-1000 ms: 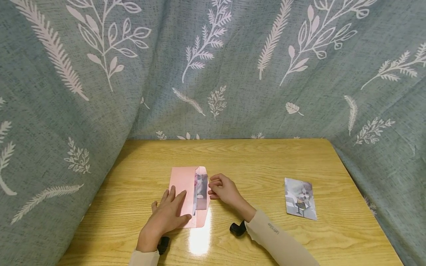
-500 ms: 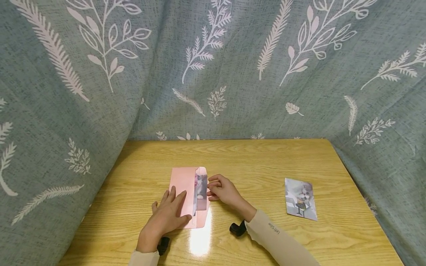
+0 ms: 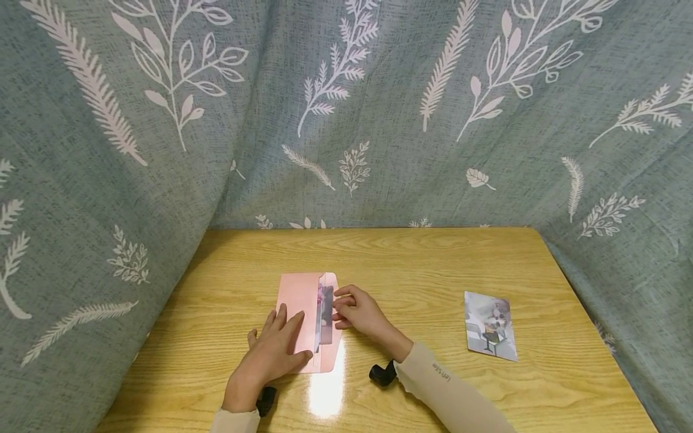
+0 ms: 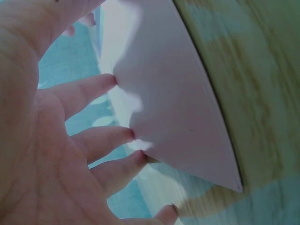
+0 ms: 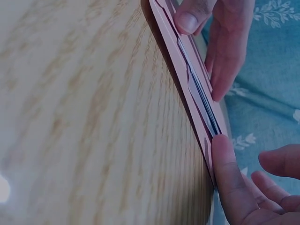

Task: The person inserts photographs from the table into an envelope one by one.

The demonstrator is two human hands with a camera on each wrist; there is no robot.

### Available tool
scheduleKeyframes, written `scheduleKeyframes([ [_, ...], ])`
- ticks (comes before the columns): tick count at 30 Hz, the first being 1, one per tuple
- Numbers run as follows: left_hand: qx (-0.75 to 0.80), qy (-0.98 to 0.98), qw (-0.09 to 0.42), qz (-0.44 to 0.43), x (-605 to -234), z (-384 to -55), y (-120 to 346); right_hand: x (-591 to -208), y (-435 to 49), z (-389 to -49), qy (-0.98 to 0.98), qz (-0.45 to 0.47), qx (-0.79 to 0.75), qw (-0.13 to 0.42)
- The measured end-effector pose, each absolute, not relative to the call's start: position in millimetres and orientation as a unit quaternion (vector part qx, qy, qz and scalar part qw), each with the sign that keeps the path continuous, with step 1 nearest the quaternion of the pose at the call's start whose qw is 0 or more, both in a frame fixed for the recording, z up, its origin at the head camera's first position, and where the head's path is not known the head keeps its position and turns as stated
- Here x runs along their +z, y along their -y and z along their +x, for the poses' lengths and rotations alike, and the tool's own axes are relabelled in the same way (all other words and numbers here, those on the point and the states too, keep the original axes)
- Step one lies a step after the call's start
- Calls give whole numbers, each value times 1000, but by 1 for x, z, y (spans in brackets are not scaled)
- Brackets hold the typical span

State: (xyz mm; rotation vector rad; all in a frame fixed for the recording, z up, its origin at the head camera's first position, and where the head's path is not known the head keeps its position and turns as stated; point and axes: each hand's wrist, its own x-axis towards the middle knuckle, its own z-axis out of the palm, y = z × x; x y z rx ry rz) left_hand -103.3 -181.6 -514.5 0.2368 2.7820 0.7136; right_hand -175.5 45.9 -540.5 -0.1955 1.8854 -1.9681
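A pink envelope (image 3: 298, 291) lies on the table with its flap unfolded to the right. From its mouth sticks a narrow strip of a picture card (image 3: 326, 322); the rest is hidden inside. Thin stacked card edges (image 5: 200, 89) show between the envelope's layers in the right wrist view. My left hand (image 3: 273, 355) rests on the envelope with its fingers spread, several fingertips touching the pink paper (image 4: 173, 103) in the left wrist view. At the card's outer edge is my right hand (image 3: 361, 314), one fingertip (image 5: 224, 146) against the edge and the other fingers loosely bent.
Another picture card (image 3: 491, 325), with grey chairs on it, lies face up to the right on the wooden table (image 3: 411, 258). A patterned blue-green curtain (image 3: 379, 180) hangs behind the table and along both sides.
My right hand has moved slightly left, and the card has slid further into the envelope, so its visible strip is narrower. The left hand stays put on the envelope.
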Motion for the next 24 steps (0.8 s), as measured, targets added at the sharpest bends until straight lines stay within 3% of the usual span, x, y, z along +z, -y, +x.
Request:
scheduleKeyframes([
  [24,239,-960,114,91,-517,-104,181,-544,-25,-176,-672,-61,-711,198],
])
